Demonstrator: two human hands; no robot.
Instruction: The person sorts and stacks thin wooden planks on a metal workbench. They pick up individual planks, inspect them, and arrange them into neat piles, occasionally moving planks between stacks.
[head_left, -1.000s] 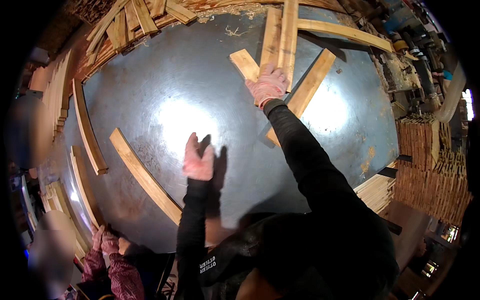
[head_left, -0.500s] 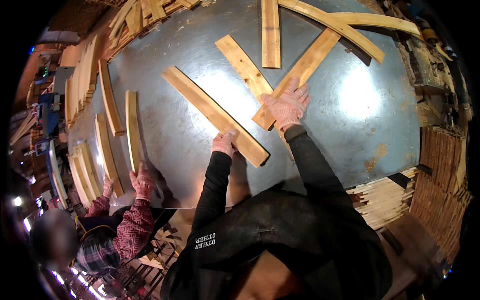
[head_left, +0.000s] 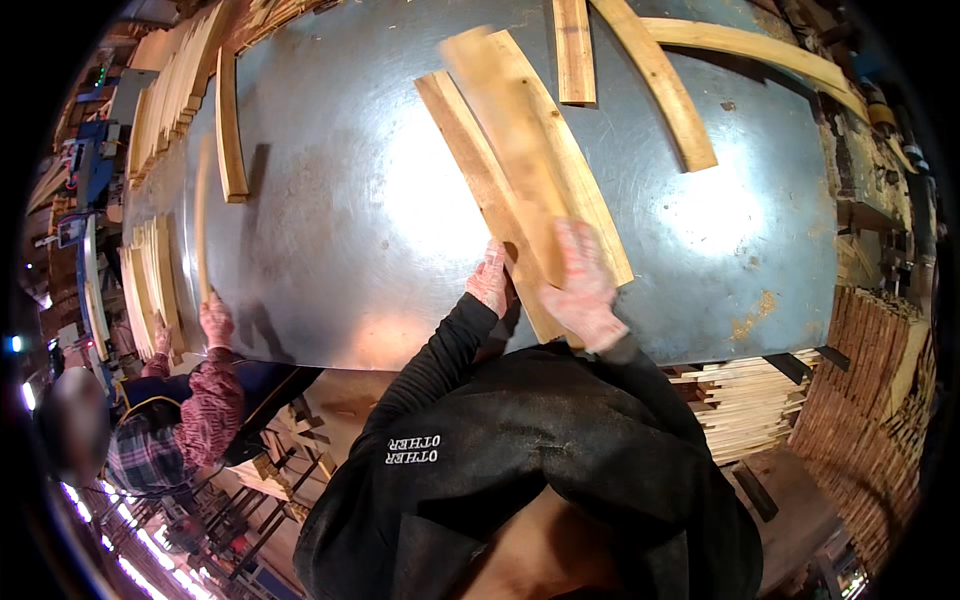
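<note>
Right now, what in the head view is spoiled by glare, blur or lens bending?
Head view: two bright glare patches wash out the metal table, one beside the wooden slats and one near its right end; the upper slat and the right hand on it are smeared by motion, while the left hand is sharper; the fisheye bows the table's edges, and the rim falls to black.

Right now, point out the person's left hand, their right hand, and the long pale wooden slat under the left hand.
left hand [head_left: 491, 281], head view, on its back.
right hand [head_left: 583, 290], head view, on its back.
long pale wooden slat [head_left: 470, 150], head view, on its bare upper face.
</note>
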